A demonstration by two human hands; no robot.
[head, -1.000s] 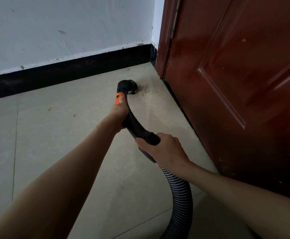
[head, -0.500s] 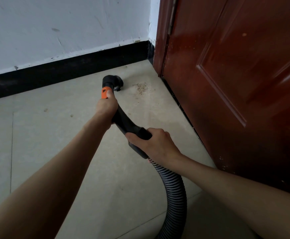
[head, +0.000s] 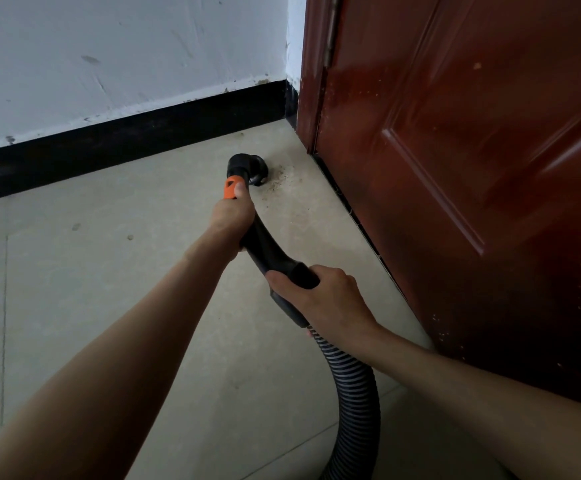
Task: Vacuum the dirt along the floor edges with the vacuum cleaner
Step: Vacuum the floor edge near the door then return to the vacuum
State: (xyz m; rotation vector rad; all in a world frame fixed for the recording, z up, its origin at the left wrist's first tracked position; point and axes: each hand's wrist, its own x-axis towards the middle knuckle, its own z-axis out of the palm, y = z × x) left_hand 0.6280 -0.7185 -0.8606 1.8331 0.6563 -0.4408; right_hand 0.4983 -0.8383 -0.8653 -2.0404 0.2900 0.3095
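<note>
A black curved vacuum wand (head: pixel 265 247) with an orange button (head: pixel 232 189) ends in a round black nozzle (head: pixel 249 168) resting on the beige tile floor. My left hand (head: pixel 232 216) grips the wand just below the orange button. My right hand (head: pixel 323 299) holds the wand's lower end, where the ribbed grey hose (head: pixel 355 386) joins and runs down out of view. A small patch of brown dirt (head: pixel 282 180) lies on the tiles just right of the nozzle, close to the door's bottom edge.
A dark red wooden door (head: pixel 455 168) fills the right side, its bottom edge running along the floor. A white wall with a black skirting board (head: pixel 126 140) crosses the back. The two meet in a corner (head: pixel 294 109) behind the nozzle. A few specks (head: pixel 130 237) dot the tiles at left.
The nozzle drew back to the left away from the dirt patch half a second ago. It now sits against the patch's left edge again. Both hands keep their grip.
</note>
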